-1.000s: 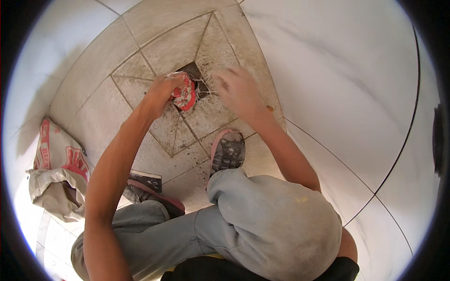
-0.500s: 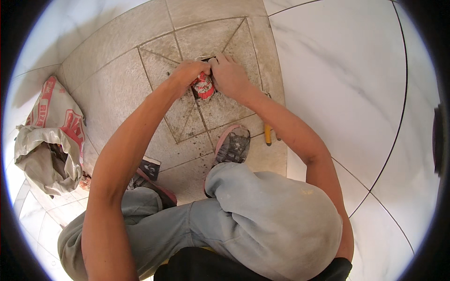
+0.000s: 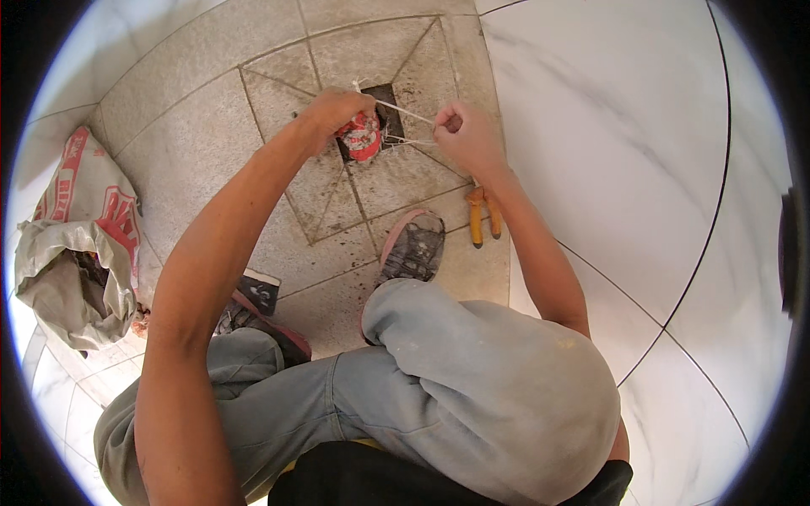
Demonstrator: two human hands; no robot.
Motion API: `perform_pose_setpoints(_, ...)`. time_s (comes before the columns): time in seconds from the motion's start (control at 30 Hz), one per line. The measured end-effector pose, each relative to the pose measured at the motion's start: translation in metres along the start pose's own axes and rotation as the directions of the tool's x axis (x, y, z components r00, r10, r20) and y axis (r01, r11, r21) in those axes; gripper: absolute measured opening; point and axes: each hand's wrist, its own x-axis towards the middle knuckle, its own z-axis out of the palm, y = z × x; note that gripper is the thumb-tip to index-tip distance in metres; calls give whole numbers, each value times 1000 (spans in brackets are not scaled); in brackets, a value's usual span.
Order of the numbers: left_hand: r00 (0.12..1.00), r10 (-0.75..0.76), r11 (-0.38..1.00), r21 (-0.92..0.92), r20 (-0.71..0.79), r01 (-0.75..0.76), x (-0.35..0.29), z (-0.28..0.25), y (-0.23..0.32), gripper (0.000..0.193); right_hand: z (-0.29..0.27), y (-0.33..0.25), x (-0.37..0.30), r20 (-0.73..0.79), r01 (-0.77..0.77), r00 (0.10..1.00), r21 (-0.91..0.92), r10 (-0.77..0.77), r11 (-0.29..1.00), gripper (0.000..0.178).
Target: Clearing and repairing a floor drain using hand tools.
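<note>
A crumpled red-and-white bundle [image 3: 364, 142], apparently sacking or plastic, sits at a dark square hole [image 3: 392, 122] in the beige tiled floor. My left hand [image 3: 339, 110] is closed around its upper end. Pale string [image 3: 408, 112] runs from the bundle across the hole to my right hand [image 3: 469, 137], whose fingers are curled tight on it. Two strands show, the upper one stretched straight. How the string goes round the bundle is hidden by my left hand.
Orange-handled pliers [image 3: 477, 221] lie on the tiles beside my right forearm. An opened sack [image 3: 80, 282] with red print stands at the left, dark contents inside. My shoes [image 3: 413, 246] rest close to the hole, and crumbs of dirt dot the tiles. White marbled tiles [image 3: 607, 126] lie to the right.
My right hand has moved right, away from the bundle, drawing the string out across the hole. The left hand stays on the bundle. More of the hole and the pliers now show.
</note>
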Motion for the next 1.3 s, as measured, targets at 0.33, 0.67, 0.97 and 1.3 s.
perform_pose_setpoints(0.33, 988, -153, 981, -122, -34, 148, -4, 10, 12, 12, 42, -22, 34, 66, 390, 919, -311, -390, 867, 32)
perform_pose_setpoints(0.67, 997, -49, 993, -113, -67, 41, -3, 7, -4, 17, 62, -25, 41, 55, 377, 919, -409, -389, 831, 26)
perform_pose_setpoints(0.97, 960, -140, 988, 33, -241, 153, 2, 12, 3, 17, 44, 0, 19, -4, 210, 977, 119, -211, 970, 25)
perform_pose_setpoints(1.3, 976, 46, 959, 282, -212, 16, 0, 5, 6, 18, -31, 5, -32, 427, 167, 897, -92, -112, 982, 26)
